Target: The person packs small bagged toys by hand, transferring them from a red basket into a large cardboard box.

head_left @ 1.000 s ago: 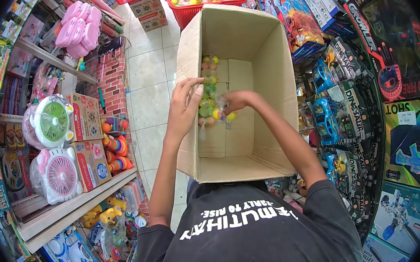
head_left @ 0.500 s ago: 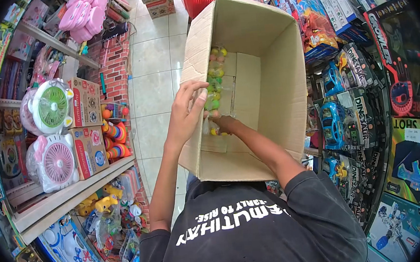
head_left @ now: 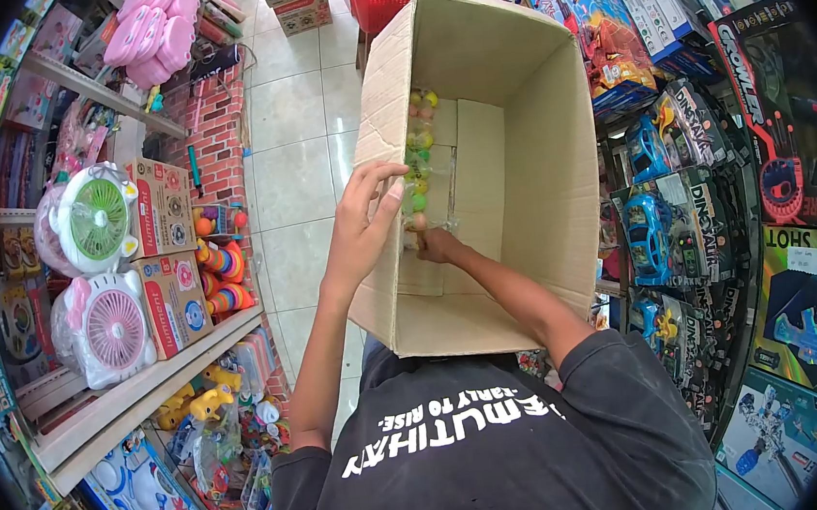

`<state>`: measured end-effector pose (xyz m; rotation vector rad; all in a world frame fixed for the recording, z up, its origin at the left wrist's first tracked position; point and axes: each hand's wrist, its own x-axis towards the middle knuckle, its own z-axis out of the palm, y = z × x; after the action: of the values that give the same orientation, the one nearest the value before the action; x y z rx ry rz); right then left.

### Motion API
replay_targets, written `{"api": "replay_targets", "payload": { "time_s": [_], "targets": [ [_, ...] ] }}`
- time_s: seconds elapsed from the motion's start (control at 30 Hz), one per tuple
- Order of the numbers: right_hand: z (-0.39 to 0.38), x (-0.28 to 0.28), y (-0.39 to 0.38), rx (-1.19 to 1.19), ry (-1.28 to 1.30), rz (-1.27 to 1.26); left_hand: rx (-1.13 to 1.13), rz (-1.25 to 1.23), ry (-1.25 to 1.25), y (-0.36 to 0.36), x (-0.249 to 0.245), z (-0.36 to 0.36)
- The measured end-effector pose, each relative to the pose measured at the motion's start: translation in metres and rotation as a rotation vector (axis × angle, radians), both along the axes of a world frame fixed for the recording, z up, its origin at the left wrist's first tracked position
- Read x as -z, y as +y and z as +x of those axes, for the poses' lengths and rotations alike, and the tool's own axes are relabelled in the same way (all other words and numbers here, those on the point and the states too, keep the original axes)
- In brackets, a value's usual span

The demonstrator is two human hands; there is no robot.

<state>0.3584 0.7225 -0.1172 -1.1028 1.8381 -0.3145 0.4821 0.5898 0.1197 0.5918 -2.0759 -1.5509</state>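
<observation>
A tall open cardboard box [head_left: 545, 146] stands against my body, tilted so I look down into it. My left hand [head_left: 365, 225] grips its left wall, fingertips at the rim and thumb apart from the fingers. Down inside, clear plastic packs of small coloured balls [head_left: 419, 176] lie in a row along the left side, partly hidden by that wall. My right hand [head_left: 437, 246] reaches into the box and is closed at the near end of the row, on the clear plastic of a ball pack; its fingertips are partly hidden.
Beyond the box stands a red basket [head_left: 377, 10] full of wrapped coloured balls. Shelves on the left hold toy fans [head_left: 99, 219] and lumiment cartons [head_left: 171, 295]. Boxed toys, including dinosaur car packs [head_left: 692, 220], line the right side. A tiled floor [head_left: 294, 168] runs along the left.
My right hand has shifted slightly left and deeper. The yellow balls that showed below it are out of sight. My left hand stays on the box wall; the view has shifted slightly.
</observation>
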Motion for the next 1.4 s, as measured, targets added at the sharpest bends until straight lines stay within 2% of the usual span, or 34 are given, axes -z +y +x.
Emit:
{"api": "replay_targets", "payload": {
  "time_s": [0.07, 0.2, 0.27, 0.37, 0.5, 0.6, 0.67, 0.7, 0.77, 0.87, 0.9, 0.97, 1.07, 1.1, 1.17, 1.23, 1.3, 1.37, 1.4],
  "targets": [
    [-0.003, 0.018, 0.002, -0.434, -0.010, 0.256, 0.004, 0.004, 0.005, -0.001, 0.000, 0.000],
    [0.006, 0.030, 0.010, -0.487, -0.083, 0.132, 0.012, 0.027, -0.010, -0.003, 0.001, 0.001],
    [0.010, 0.031, 0.006, -0.387, -0.049, 0.053, 0.020, 0.025, -0.011, -0.003, 0.002, 0.002],
    [0.003, 0.032, 0.000, -0.469, 0.006, 0.021, 0.023, 0.007, 0.014, -0.003, 0.004, 0.001],
    [0.005, 0.032, -0.002, -0.387, -0.047, 0.002, 0.013, -0.019, 0.013, 0.000, 0.005, 0.001],
    [0.010, 0.031, -0.005, -0.325, -0.168, 0.051, 0.005, 0.003, 0.023, 0.002, 0.005, 0.001],
    [0.020, -0.002, -0.004, -0.067, -0.417, 0.362, -0.002, 0.007, 0.028, 0.004, 0.006, 0.003],
    [0.020, 0.008, -0.005, -0.073, -0.413, 0.356, -0.006, 0.004, 0.029, 0.006, 0.006, 0.004],
    [0.019, 0.052, -0.004, -0.398, -0.131, -0.068, -0.024, -0.004, 0.030, 0.008, 0.007, 0.006],
    [0.010, 0.064, -0.019, -0.472, -0.137, 0.054, -0.055, 0.020, 0.058, 0.013, 0.005, 0.011],
    [0.009, 0.048, -0.024, -0.483, -0.132, 0.046, -0.064, 0.081, 0.055, 0.016, 0.004, 0.014],
    [0.008, -0.005, -0.031, -0.447, -0.156, 0.328, -0.078, 0.130, 0.060, 0.020, 0.004, 0.021],
    [0.006, -0.019, -0.034, -0.468, -0.141, 0.422, -0.137, 0.080, 0.088, 0.027, 0.016, 0.034],
    [0.003, -0.018, -0.035, -0.475, -0.130, 0.413, -0.184, 0.094, 0.081, 0.030, 0.020, 0.041],
    [-0.005, -0.006, -0.036, -0.849, 0.115, 0.208, -0.241, 0.098, 0.081, 0.038, 0.021, 0.057],
    [-0.012, -0.049, -0.035, -0.840, 0.086, 0.189, -0.410, 0.386, 0.153, 0.052, 0.021, 0.077],
    [-0.020, -0.112, -0.031, -0.834, 0.060, 0.177, -0.478, 0.425, 0.198, 0.067, 0.029, 0.100],
    [-0.025, -0.168, -0.021, -0.576, 0.008, 0.039, -0.545, 0.471, 0.245, 0.085, 0.043, 0.122],
    [-0.027, -0.184, -0.015, -0.585, 0.016, 0.038, -0.598, 0.510, 0.238, 0.094, 0.051, 0.130]
  ]
}}
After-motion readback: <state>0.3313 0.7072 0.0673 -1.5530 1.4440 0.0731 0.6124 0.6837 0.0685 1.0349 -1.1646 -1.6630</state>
